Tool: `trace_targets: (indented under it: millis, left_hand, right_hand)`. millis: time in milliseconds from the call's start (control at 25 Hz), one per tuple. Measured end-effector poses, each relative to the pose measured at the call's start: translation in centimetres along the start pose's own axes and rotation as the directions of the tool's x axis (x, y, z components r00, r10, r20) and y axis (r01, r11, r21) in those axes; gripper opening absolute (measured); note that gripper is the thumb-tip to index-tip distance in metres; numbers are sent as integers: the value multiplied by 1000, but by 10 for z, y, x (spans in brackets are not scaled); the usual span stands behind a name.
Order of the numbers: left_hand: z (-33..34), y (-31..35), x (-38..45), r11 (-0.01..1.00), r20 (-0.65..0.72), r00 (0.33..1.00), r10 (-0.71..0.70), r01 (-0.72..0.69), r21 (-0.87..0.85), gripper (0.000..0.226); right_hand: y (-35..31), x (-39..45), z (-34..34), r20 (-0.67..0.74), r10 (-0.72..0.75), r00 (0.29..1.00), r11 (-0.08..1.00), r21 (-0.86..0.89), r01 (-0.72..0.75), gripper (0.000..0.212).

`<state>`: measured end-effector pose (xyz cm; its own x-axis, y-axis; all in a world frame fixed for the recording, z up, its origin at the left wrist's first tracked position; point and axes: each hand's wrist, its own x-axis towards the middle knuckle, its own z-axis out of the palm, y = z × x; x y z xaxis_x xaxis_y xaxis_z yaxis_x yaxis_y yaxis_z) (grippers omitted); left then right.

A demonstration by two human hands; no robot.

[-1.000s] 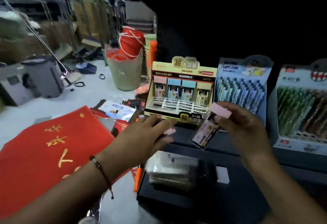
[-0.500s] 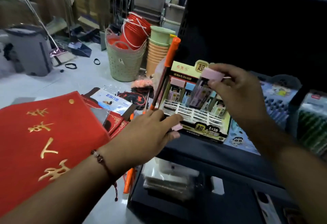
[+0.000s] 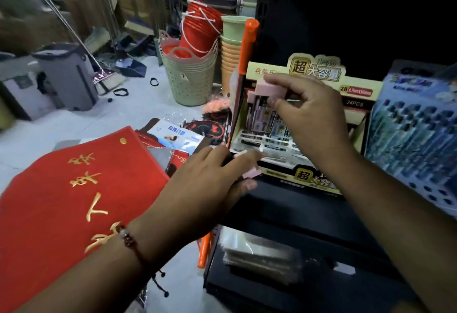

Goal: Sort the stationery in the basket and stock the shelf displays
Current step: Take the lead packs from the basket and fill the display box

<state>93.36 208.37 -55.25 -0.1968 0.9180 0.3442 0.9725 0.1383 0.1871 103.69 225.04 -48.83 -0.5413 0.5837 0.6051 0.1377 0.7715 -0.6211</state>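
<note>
From the head camera, the right hand (image 3: 305, 115) pinches a pink-capped clear plastic pack of pencil leads (image 3: 268, 92) by its cap, between thumb and fingertips, and holds it at the upper left compartment of the yellow-and-black cardboard display box (image 3: 314, 75) that stands on the dark metal shelf (image 3: 284, 204). The pack's lower end is already among the other packs in that row. The left hand (image 3: 210, 176), at the box's front left corner, holds another small pink-capped piece (image 3: 251, 173) between thumb and curled fingers; what it is exactly I cannot tell. A long orange pen (image 3: 246, 48) stands up along the box's left side.

As a judgement, stocking is well under way: this box looks partly filled, with the white front rack still showing gaps, and the blue pen display (image 3: 418, 127) just beside it to the right appears full. The basket itself is not clearly in view, so how much remains is uncertain.
</note>
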Motion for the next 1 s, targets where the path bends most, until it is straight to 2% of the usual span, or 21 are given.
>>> trace_targets:
  millis: [200, 360, 600, 800, 1000]
  left_hand:
    - [11, -1, 8, 997, -5, 999, 44, -43, 62, 50]
    - [10, 1, 17, 998, -16, 999, 50, -49, 42, 50]
    - [11, -2, 11, 998, -33, 998, 50, -49, 32, 49]
    - [9, -5, 4, 999, 0, 999, 32, -32, -15, 48]
    - [13, -1, 6, 999, 13, 999, 44, -44, -32, 50]
  right_hand:
    - [15, -2, 9, 7, -42, 999, 999, -18, 42, 37]
    - [22, 3, 18, -5, -51, 999, 998, -29, 51, 37]
    - [20, 6, 32, 52, -79, 996, 995, -60, 82, 37]
    - [21, 12, 33, 14, -34, 999, 999, -24, 34, 36]
    - [20, 14, 33, 46, -55, 997, 995, -82, 59, 36]
